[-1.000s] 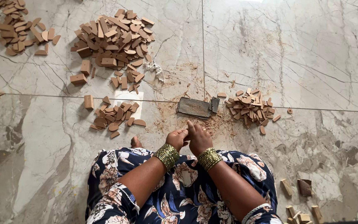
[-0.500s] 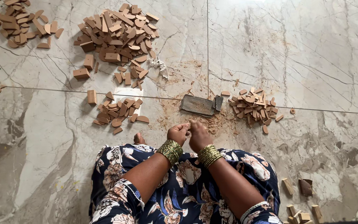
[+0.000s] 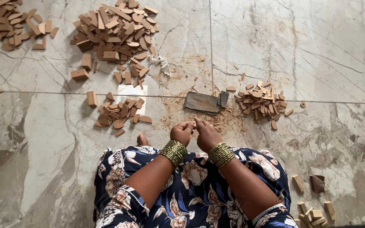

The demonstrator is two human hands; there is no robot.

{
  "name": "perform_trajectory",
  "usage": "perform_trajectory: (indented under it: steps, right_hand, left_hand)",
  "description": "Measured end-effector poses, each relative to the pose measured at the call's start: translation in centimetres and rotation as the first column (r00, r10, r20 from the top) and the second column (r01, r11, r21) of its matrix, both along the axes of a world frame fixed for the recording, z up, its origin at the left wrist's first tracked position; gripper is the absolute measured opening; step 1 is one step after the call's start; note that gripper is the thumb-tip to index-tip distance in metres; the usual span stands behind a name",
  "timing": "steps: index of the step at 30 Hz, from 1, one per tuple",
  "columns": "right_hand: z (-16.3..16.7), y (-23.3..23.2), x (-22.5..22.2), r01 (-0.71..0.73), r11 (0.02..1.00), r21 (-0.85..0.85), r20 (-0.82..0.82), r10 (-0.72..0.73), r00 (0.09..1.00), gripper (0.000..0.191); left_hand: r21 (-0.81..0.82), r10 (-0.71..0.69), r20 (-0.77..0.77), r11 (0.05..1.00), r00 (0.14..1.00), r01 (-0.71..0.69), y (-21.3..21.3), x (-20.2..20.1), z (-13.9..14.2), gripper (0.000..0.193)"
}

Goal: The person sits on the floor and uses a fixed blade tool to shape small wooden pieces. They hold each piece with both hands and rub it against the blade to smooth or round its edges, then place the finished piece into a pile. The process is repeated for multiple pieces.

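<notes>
Left hand (image 3: 182,132) and right hand (image 3: 207,134) pressed together, pinching something too small to tell. Grey flat block (image 3: 202,102) just ahead on the floor, long axis left-right, slightly nearer the right hand.

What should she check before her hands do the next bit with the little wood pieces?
1. Both hands together: ok, left hand and right hand meet above the lap.
2. Piece in the grip: cannot tell, fingers hide it.
3. Flat block close ahead: ok.
4. Small pile to the right, apart from the block: ok.
5. Sawdust on the floor by the hands: not ok.
</notes>
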State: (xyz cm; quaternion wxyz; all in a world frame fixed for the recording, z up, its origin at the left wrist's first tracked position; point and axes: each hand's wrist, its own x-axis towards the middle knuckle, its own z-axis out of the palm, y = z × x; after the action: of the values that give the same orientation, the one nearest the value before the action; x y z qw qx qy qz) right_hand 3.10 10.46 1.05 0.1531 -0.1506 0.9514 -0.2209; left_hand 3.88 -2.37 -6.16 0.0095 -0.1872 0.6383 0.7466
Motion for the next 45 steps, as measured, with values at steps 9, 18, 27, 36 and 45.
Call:
perform_trajectory:
  steps: [9, 18, 27, 36, 45]
  right_hand:
    - [0.1, 1.4, -0.8, 0.020, 0.989, -0.143, -0.087, -0.033, 0.996, 0.059]
    - [2.6, -1.5, 2.8, -0.151, 0.988, 0.012, 0.176, 0.146, 0.973, 0.048]
    - [0.0, -0.2, 1.7, -0.170, 0.985, -0.032, -0.362, 0.147, 0.921, 0.063]
    - [-1.1, 0.5, 0.1, -0.018, 0.994, 0.109, -0.138, 0.033, 0.990, 0.078]
    - [-1.7, 0.1, 0.8, -0.102, 0.995, -0.008, -0.266, 0.096, 0.959, 0.073]
  left_hand:
    - [0.087, -0.104, 0.085, 0.991, 0.991, 0.097, -0.5, 0.4, 0.1, 0.022]
    - [0.379, 0.148, 0.111, 0.908, 0.983, -0.179, -3.1, -0.8, -0.9, 0.014]
    - [0.579, -0.125, 0.225, 0.815, 0.966, -0.030, -1.2, 1.2, 1.0, 0.018]
    - [0.477, -0.343, 0.064, 0.835, 0.937, 0.273, -0.9, 2.2, 2.1, 0.043]
    - [0.185, -0.295, -0.086, 0.934, 0.951, 0.307, -0.1, 1.7, -1.7, 0.032]
